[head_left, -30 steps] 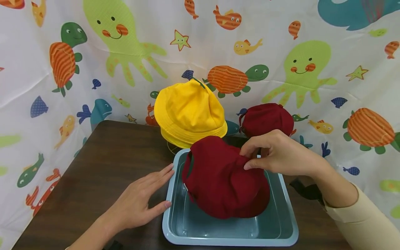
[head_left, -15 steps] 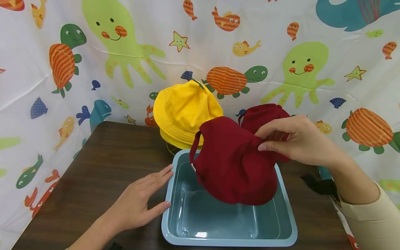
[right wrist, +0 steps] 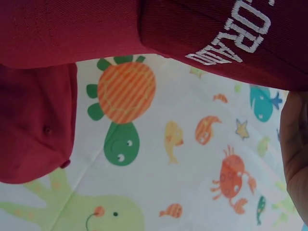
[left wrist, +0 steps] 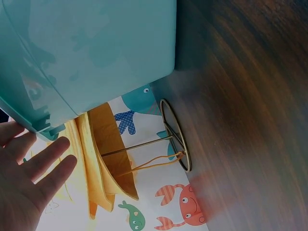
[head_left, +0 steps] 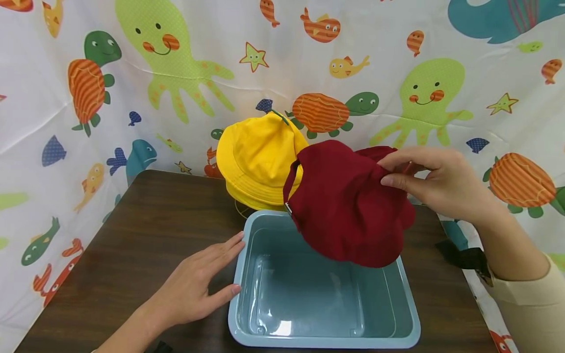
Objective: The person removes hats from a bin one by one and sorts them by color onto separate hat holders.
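My right hand [head_left: 437, 181] pinches the crown of a dark red baseball cap [head_left: 348, 206] between thumb and fingers. The cap hangs tilted above the far right part of a light blue plastic basin [head_left: 324, 340], its strap opening facing left. White embroidered lettering [right wrist: 248, 24] shows on the cap in the right wrist view. My left hand [head_left: 194, 284] has its fingers extended, with the fingertips touching the basin's left rim. A second dark red cap [right wrist: 33, 125] sits behind; the held cap hides most of it in the head view.
A yellow bucket hat [head_left: 260, 162] sits on a wire stand [left wrist: 137, 145] behind the basin. The dark wooden table [head_left: 176, 215] extends to the left. A sea-animal curtain [head_left: 282, 39] hangs at the back and sides.
My right hand has lifted the red cap up out of the basin, back and to the right, uncovering the basin's floor. The left hand has stayed at the rim.
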### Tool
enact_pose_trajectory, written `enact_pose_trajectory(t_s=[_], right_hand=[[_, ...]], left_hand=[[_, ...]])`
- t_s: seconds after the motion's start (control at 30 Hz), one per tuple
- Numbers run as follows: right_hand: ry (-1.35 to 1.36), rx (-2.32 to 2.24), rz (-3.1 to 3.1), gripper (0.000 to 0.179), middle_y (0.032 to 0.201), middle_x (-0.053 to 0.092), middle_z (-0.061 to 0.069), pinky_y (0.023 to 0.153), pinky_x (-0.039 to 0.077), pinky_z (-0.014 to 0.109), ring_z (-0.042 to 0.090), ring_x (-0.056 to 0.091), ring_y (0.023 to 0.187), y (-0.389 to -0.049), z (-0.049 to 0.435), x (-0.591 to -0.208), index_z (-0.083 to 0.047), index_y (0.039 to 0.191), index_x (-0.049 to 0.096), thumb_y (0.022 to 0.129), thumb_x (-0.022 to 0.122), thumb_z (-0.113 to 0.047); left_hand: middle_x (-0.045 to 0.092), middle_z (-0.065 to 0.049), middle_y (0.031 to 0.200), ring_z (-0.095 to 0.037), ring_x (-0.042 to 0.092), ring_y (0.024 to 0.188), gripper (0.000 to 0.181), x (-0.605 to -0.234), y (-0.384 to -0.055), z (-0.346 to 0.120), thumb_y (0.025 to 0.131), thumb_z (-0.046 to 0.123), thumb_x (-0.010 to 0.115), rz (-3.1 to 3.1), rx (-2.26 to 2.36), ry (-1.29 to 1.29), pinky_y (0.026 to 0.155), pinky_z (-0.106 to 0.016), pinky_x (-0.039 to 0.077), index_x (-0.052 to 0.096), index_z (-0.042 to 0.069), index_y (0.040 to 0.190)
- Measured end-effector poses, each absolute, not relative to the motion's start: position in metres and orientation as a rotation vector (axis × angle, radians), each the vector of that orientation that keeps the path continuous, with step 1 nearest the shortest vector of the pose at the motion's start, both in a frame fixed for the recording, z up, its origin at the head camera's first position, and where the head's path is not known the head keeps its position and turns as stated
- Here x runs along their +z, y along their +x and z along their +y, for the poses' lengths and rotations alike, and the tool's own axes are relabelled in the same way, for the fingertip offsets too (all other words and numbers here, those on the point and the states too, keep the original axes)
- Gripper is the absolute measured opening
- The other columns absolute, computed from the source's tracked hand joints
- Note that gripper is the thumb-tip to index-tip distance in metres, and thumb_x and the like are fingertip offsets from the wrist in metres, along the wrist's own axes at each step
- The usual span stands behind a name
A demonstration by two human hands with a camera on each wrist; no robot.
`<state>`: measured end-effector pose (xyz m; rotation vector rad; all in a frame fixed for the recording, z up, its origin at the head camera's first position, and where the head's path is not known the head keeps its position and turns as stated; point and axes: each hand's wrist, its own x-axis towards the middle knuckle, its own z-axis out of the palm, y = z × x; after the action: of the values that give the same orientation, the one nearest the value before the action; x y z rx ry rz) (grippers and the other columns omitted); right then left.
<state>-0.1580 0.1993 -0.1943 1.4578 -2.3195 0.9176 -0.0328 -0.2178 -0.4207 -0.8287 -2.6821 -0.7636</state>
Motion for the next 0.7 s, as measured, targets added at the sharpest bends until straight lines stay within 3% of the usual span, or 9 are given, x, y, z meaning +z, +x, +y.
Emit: enact_pose_trajectory(t_s=[0.3, 0.5, 0.7], right_hand=[[1.242, 0.854, -2.294, 0.043, 0.100, 0.076, -0.004, 0.081, 0.053, 0.011, 0.003, 0.068, 0.090, -0.168, 0.214, -0.190, 0.005, 0.110, 0.077, 0.072, 0.078, 0.026], [1.124, 0.843, -2.295, 0.042, 0.103, 0.073, -0.016, 0.079, 0.052, 0.009, -0.001, 0.066, 0.087, -0.176, 0.224, -0.188, 0.009, 0.108, 0.076, 0.072, 0.075, 0.031], [1.007, 0.836, -2.300, 0.032, 0.100, 0.071, -0.021, 0.076, 0.050, 0.009, -0.001, 0.065, 0.084, -0.184, 0.233, -0.186, 0.009, 0.107, 0.076, 0.079, 0.073, 0.026]], left_hand=[[0.036, 0.003, 0.168, -0.023, 0.054, 0.140, 0.080, -0.422, -0.033, -0.218, 0.093, 0.041, 0.074, -2.684, -0.765, -0.838, 0.100, -0.054, 0.055, 0.042, 0.018, 0.162], [0.036, 0.003, 0.168, -0.023, 0.054, 0.141, 0.080, -0.422, -0.033, -0.218, 0.093, 0.041, 0.074, -2.694, -0.780, -0.834, 0.101, -0.054, 0.055, 0.041, 0.019, 0.162], [0.036, 0.004, 0.168, -0.022, 0.053, 0.141, 0.079, -0.421, -0.033, -0.218, 0.093, 0.041, 0.074, -2.702, -0.777, -0.833, 0.101, -0.054, 0.055, 0.042, 0.019, 0.162]])
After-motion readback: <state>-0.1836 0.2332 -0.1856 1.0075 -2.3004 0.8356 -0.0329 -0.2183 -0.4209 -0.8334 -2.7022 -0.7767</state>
